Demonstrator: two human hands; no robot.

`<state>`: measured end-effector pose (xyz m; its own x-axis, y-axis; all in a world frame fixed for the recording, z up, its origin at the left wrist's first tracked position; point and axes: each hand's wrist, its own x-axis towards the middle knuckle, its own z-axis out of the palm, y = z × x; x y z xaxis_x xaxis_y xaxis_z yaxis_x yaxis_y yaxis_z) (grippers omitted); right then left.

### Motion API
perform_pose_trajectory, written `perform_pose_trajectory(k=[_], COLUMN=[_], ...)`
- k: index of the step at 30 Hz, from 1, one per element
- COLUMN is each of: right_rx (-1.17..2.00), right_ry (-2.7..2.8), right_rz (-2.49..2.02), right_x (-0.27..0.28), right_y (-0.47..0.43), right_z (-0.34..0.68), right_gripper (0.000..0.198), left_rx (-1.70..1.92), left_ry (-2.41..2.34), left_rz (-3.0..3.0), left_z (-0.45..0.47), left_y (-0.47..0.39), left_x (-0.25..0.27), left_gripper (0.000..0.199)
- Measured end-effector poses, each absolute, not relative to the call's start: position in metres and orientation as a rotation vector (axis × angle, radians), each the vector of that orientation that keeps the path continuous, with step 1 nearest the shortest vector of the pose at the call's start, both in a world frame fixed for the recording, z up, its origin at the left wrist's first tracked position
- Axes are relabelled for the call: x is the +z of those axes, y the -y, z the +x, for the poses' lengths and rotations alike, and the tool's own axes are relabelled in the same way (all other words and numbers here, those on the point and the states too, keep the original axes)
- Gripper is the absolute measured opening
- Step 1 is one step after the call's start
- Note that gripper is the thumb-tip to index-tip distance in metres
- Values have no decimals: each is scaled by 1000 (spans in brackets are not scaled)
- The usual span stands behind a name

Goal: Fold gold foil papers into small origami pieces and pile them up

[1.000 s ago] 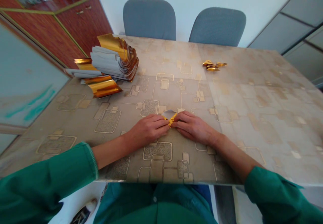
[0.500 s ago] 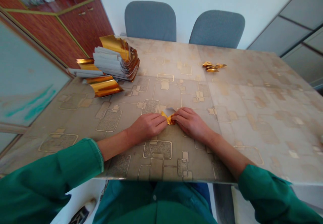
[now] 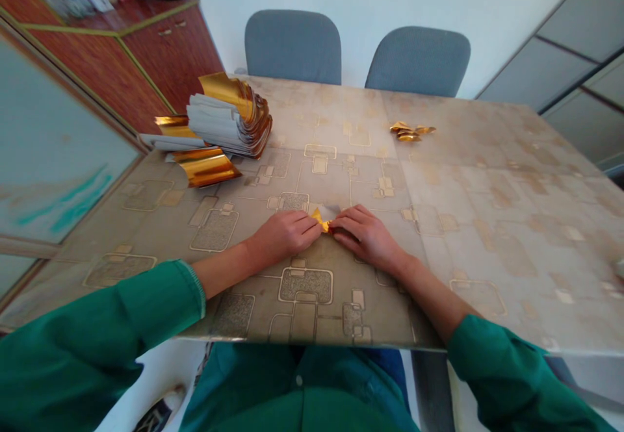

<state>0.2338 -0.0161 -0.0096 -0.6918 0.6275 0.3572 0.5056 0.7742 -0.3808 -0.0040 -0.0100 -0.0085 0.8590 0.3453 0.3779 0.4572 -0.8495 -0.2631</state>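
Observation:
A small piece of gold foil paper (image 3: pixel 325 226), partly folded, with a pale underside, lies on the table between my hands. My left hand (image 3: pixel 291 230) pinches its left side between thumb and fingers. On the right side, my right hand (image 3: pixel 361 232) grips it with bent fingers. Both hands rest low over the patterned tablecloth (image 3: pixel 305 286), and my fingertips cover part of the foil paper.
At the far left lies a thick stack of gold foil sheets (image 3: pixel 229 120), with a loose curled sheet (image 3: pixel 205 167) in front. Several folded gold pieces (image 3: pixel 409 131) lie at the back right. Two grey chairs (image 3: pixel 292 49) stand behind the table.
Less of the pale underside of the foil paper shows now, and its gold part looks narrower between my fingers. My hands stay nearly in place, still gripping it.

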Motion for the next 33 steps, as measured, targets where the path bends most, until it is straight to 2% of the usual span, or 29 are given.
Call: perform_pose_trajectory(k=[9,14,18,23,28,33], right_rx=[169,95,164,257,212,259], right_ry=[2499,2328,2246,2358,2413,2414], right_rz=[-949,-1107,-1236,-1122,-1075,-1050], right_x=[-13,-17,-19,-20,-17,-13], right_y=[20,27,27,25,25,21], right_z=[231,230,230,229,227,229], right_gripper=[19,11,21,4,12,9], left_rx=[-699,-673,-650,-662,-669,-733], left_ry=[851,895,898,925,952,1039], left_rz=[-2726,-2745,-2729,-2720,-2730,-2776], left_z=[2,3,3,3,5,6], left_y=[22,25,27,27,27,24], left_x=[-18,-18,-20,-22,-20,-20], left_gripper=[20,20,23,23,20,19])
